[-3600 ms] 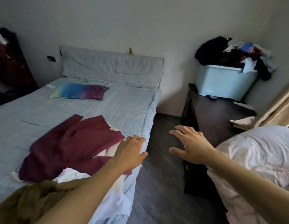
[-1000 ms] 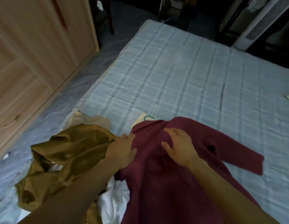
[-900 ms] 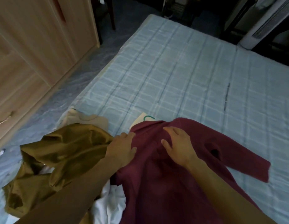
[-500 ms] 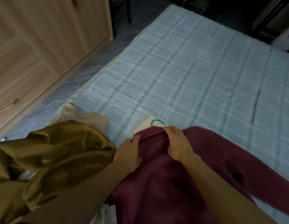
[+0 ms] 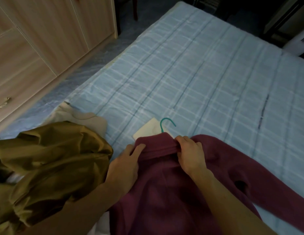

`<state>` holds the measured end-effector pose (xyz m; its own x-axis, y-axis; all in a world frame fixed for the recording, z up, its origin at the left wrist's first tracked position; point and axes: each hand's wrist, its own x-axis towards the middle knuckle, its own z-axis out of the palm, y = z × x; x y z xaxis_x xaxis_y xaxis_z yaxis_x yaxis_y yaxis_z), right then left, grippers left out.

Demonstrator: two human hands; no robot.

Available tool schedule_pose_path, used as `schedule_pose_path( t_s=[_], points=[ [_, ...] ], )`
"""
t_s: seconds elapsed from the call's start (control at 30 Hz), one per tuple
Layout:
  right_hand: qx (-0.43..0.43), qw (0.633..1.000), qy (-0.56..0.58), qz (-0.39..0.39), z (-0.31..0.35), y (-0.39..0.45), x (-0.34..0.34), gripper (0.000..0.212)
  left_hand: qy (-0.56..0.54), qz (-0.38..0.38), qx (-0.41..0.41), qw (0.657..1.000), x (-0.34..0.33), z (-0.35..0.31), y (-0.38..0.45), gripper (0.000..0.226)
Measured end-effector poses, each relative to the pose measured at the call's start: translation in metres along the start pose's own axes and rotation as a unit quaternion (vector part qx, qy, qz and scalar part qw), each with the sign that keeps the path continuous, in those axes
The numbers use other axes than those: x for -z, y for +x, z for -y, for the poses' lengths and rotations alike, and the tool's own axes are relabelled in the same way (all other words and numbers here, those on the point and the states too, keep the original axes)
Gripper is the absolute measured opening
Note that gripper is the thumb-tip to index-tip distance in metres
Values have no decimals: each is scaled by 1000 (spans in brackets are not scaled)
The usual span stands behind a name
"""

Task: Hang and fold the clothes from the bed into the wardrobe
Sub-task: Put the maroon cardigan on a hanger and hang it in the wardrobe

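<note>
A maroon garment lies spread on the bed in front of me. My left hand rests on its left edge with fingers spread over the bunched top hem. My right hand pinches that bunched hem at the top. A teal hanger hook pokes out just above the hem, lying on a cream garment. An olive-brown garment is heaped to the left, over a beige one. The light wooden wardrobe stands at the left, doors shut.
A strip of blue-grey floor runs between the wardrobe and the bed. A white appliance stands at the far right past the bed. A dark chair leg shows at the top.
Since 3.6 s ago I have turned to face the wardrobe side. In the last second both hands slid up the maroon garment and bunched its top hem; more of the teal hook shows.
</note>
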<state>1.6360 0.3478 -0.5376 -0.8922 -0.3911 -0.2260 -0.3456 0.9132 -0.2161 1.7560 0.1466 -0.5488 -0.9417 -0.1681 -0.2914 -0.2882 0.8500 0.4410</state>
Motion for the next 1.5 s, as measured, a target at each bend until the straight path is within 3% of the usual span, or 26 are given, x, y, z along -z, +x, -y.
schedule_pose_path(
  t_s=[0.2,0.73,1.13,1.5],
  points=[
    [29,988,143,-42,-6,-39,55,38,-2,-26,-67,997,41,-27,-22,67],
    [-12,943,181,-279,-5,-208,227,48,-19,-147,-300,942,186,-152,-108,67],
    [36,876,118,-467,71,-355,414,36,-17,-315,-425,848,362,-234,-232,46],
    [90,833,-10,-546,183,-448,502,30,-16,-432,-500,750,494,-214,-324,33]
  ],
)
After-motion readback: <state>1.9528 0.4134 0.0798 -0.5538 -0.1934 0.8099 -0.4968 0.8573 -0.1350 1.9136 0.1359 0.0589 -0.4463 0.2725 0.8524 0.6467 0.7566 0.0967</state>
